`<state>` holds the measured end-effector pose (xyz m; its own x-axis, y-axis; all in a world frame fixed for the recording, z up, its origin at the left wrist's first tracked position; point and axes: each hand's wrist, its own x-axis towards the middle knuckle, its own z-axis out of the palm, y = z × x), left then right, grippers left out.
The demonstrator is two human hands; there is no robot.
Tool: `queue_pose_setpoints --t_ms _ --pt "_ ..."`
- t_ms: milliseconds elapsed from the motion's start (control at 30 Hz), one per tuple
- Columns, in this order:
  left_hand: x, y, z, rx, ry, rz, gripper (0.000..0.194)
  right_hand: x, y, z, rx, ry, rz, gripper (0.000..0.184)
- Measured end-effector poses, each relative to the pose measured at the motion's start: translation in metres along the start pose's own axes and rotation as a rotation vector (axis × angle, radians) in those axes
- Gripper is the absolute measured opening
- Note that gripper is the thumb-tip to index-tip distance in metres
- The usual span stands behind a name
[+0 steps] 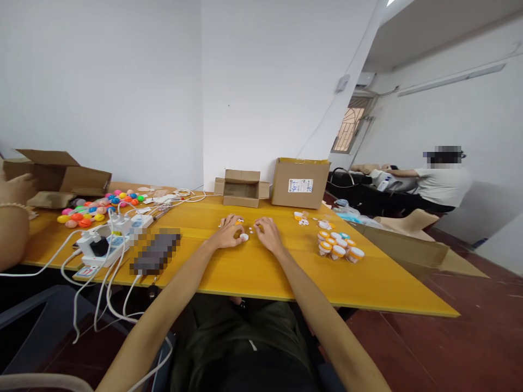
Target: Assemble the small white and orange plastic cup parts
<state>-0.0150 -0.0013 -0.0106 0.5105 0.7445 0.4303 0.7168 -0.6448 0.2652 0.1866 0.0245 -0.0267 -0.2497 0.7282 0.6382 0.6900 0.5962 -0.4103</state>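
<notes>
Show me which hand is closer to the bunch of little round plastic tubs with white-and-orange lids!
Right. The right hand is left of the tubs, with a gap between; the left hand is farther away, beyond the right one.

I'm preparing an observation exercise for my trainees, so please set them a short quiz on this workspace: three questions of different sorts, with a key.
1. True or false: the colourful balls lie on the left part of the yellow table.
2. Multiple choice: what stands just to the right of the small open carton?
A. A power strip
B. A taller closed carton
C. A window
3. Short answer: which of the person's hands is nearer the group of lidded jars?

Key: 1. True. 2. B. 3. The right hand.
</notes>
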Motion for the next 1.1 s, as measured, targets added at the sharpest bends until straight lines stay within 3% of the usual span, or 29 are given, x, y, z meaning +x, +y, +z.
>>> queue_pose_setpoints --t_ms 833,967,1100 --pt "0.003 0.002 -0.003 -0.015 -0.011 0.005 0.017 -0.004 -0.006 0.001 -0.054 -0.090 -0.017 0.014" --pt "0.004 -0.001 0.000 -0.021 -0.007 0.002 0.017 -0.003 -0.014 -0.004 -0.046 -0.048 -0.027 0.015" --pt "0.004 -0.003 0.001 -0.012 0.009 0.026 0.017 -0.001 -0.038 -0.014 0.101 0.078 -0.014 0.019"
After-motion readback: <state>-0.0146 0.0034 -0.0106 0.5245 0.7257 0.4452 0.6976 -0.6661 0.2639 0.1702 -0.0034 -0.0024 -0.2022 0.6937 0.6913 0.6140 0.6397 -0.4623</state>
